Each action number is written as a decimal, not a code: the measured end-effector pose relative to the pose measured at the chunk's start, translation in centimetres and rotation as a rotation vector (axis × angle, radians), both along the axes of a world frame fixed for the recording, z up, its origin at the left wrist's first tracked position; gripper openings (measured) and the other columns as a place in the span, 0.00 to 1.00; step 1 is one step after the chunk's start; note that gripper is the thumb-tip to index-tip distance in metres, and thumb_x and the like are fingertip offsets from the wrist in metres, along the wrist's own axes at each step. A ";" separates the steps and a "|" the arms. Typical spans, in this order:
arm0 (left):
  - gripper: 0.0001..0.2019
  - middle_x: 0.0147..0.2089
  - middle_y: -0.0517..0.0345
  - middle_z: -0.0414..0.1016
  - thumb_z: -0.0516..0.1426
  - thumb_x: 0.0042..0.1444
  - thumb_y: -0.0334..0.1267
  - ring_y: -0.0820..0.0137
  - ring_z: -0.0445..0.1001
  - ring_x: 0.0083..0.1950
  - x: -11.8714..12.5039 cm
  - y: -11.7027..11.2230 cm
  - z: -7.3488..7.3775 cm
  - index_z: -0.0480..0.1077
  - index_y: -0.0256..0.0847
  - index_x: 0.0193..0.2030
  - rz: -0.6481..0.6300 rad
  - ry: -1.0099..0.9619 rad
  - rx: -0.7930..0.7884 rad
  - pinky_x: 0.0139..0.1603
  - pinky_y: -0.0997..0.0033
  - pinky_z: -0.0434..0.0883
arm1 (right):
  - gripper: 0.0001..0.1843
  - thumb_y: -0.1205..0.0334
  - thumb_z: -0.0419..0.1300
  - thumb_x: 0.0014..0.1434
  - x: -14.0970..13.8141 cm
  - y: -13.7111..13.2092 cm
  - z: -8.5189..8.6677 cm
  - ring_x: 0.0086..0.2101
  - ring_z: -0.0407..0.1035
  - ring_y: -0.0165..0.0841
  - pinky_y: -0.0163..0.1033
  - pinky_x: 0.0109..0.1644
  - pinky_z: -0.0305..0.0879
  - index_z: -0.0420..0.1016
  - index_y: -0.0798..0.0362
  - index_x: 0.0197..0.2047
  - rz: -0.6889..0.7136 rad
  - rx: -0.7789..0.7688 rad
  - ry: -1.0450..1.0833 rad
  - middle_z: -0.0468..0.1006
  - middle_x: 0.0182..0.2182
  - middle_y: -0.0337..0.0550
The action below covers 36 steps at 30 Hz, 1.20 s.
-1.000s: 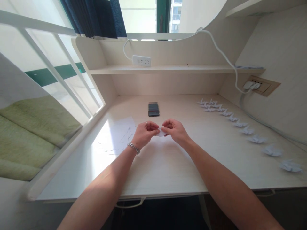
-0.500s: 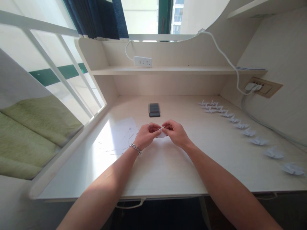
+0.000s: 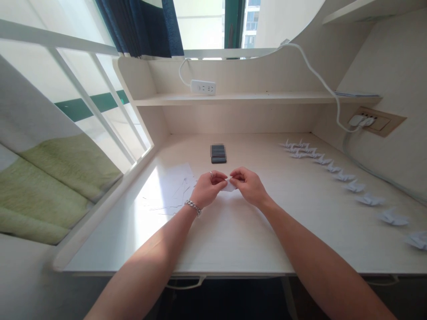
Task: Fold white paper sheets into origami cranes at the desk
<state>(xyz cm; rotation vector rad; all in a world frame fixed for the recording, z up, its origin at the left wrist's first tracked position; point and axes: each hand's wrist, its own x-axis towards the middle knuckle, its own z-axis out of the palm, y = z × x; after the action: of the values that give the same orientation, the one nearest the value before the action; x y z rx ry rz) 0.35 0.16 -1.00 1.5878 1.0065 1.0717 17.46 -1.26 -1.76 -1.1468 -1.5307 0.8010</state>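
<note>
A small piece of folded white paper (image 3: 229,186) is held up between my two hands, just over the desk. My left hand (image 3: 208,189), with a ring and a chain bracelet at the wrist, pinches its left side between thumb and fingers. On the right side, my right hand (image 3: 247,184) pinches the paper in the same way. The fingers cover much of it, so the exact fold cannot be made out. Beside my left hand, loose white paper sheets (image 3: 170,184) lie on the desk, partly in bright sunlight.
Several folded paper cranes (image 3: 354,186) stand in a curved row along the desk's right side. A dark phone-like object (image 3: 218,154) lies beyond my hands. A power strip (image 3: 203,87) sits on the shelf (image 3: 247,98), and a white cable (image 3: 316,73) runs to the wall socket (image 3: 380,121).
The whole view has shifted slightly, so things appear a little further right. Both hands still pinch the folded paper, with hardly any change in their pose.
</note>
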 end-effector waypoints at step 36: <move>0.09 0.32 0.53 0.80 0.62 0.48 0.31 0.67 0.79 0.35 -0.3 -0.1 0.4 0.71 0.38 0.38 0.011 0.096 0.059 0.38 0.67 0.74 | 0.15 0.70 0.60 0.46 1.3 0.2 1.0 0.31 0.76 0.35 0.36 0.33 0.68 0.74 0.54 0.40 0.137 -0.218 0.033 0.82 0.30 0.45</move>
<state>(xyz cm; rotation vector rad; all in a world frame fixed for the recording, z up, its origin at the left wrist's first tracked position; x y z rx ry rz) 0.02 0.08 -0.61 1.6969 1.0571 1.0496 18.77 -1.03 -0.78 -1.1881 -1.5351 1.0962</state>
